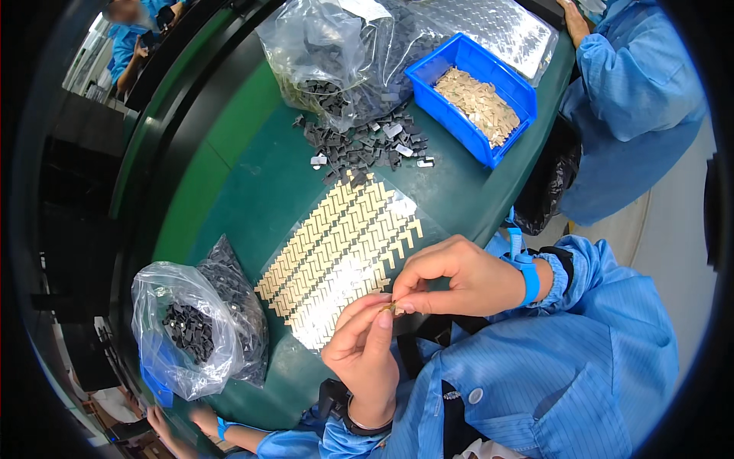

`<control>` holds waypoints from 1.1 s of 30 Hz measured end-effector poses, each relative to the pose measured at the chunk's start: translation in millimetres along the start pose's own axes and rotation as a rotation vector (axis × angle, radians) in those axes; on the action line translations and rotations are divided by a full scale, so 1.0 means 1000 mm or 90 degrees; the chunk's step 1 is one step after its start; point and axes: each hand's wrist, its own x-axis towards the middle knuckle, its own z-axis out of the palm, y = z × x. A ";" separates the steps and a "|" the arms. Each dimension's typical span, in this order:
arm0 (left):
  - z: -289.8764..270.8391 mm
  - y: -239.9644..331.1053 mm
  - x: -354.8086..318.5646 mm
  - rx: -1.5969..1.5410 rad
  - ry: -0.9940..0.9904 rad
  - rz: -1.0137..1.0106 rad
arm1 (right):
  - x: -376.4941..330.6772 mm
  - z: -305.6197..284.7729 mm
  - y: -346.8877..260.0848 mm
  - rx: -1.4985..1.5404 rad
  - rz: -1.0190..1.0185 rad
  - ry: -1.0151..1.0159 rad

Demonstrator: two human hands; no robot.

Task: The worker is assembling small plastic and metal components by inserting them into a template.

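Note:
My left hand (363,356) and my right hand (470,279) meet over the near edge of the table. Thumbs and fingertips of both are pinched around a small brownish-gold piece (393,307), mostly hidden by the fingers. Just beyond them lies a clear sheet with rows of cream L-shaped stickers (329,237); glare whitens its near part, and gaps show along its right side. Loose small black parts (367,145) are heaped at the sheet's far end, a few with pale or shiny faces.
A blue bin (453,126) of flat tan-gold pieces (480,105) stands far right. Behind the heap is a clear bag (306,46) of black parts; another open bag (153,298) sits at left. Other people's sleeve (634,84) and hand (205,419) reach the table edges.

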 end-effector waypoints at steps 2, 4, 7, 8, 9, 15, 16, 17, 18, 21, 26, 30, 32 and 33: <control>-0.001 0.000 0.000 0.027 0.012 0.036 | -0.002 0.000 0.001 0.042 0.035 -0.006; -0.002 -0.001 -0.001 0.042 0.020 0.064 | -0.002 0.002 0.001 0.084 0.071 -0.014; -0.001 -0.001 -0.003 0.088 0.026 0.114 | -0.002 0.008 0.001 0.183 0.130 -0.041; 0.001 -0.001 -0.002 0.117 0.016 0.137 | -0.003 0.009 0.002 0.203 0.127 -0.025; 0.000 -0.002 -0.001 0.117 0.012 0.136 | -0.004 0.010 0.002 0.224 0.125 -0.010; 0.005 -0.003 -0.001 0.054 -0.003 0.094 | -0.005 0.008 0.004 0.226 0.101 -0.008; 0.007 -0.003 -0.001 -0.018 -0.009 0.046 | -0.005 0.007 0.005 0.225 0.100 -0.008; 0.007 -0.003 0.000 -0.090 -0.016 -0.004 | -0.006 0.007 0.006 0.233 0.096 -0.001; 0.008 -0.003 0.000 -0.092 -0.020 -0.003 | -0.007 0.007 0.006 0.239 0.092 0.007; 0.008 0.002 0.004 -0.250 -0.012 -0.116 | -0.006 -0.015 -0.004 0.065 0.006 0.072; -0.010 0.012 0.005 -0.092 0.048 0.049 | 0.007 -0.097 -0.041 -0.595 -0.226 0.296; -0.012 0.014 0.006 0.112 0.013 0.186 | 0.010 -0.143 -0.027 -0.783 -0.197 0.261; -0.010 0.018 0.004 0.210 0.003 0.239 | 0.009 -0.149 -0.025 -0.810 -0.191 0.266; -0.010 0.019 0.003 0.314 -0.007 0.289 | 0.008 -0.151 -0.024 -0.830 -0.181 0.273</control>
